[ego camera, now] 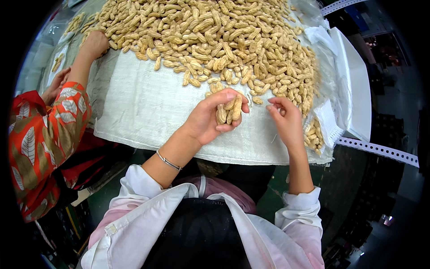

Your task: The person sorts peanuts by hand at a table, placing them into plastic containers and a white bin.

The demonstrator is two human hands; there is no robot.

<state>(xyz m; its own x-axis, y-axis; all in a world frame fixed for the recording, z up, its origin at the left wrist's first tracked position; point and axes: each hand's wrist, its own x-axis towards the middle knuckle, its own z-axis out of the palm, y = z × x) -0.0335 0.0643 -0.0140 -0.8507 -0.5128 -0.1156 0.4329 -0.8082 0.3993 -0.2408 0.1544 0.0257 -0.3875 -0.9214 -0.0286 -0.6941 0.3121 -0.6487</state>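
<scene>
Several unshelled peanuts (pixel 229 110) rest in my left hand (pixel 210 117), which is turned palm up with its fingers curled round them. My right hand (pixel 285 116) is to the right, above the white woven sheet (pixel 141 101), its thumb and forefinger a little apart with nothing seen between them; its other fingers are curled in. A large heap of peanuts in their shells (pixel 215 37) covers the far part of the sheet. A few loose peanuts lie at the heap's near edge, just beyond my hands.
At the left, a co-worker in a patterned orange sleeve (pixel 67 114) has one hand (pixel 95 43) at the heap's edge. A small open bag of peanuts (pixel 314 136) lies at the right, beside a white box or board (pixel 356 87). Perforated metal strips (pixel 379 151) stick out past the table's right side.
</scene>
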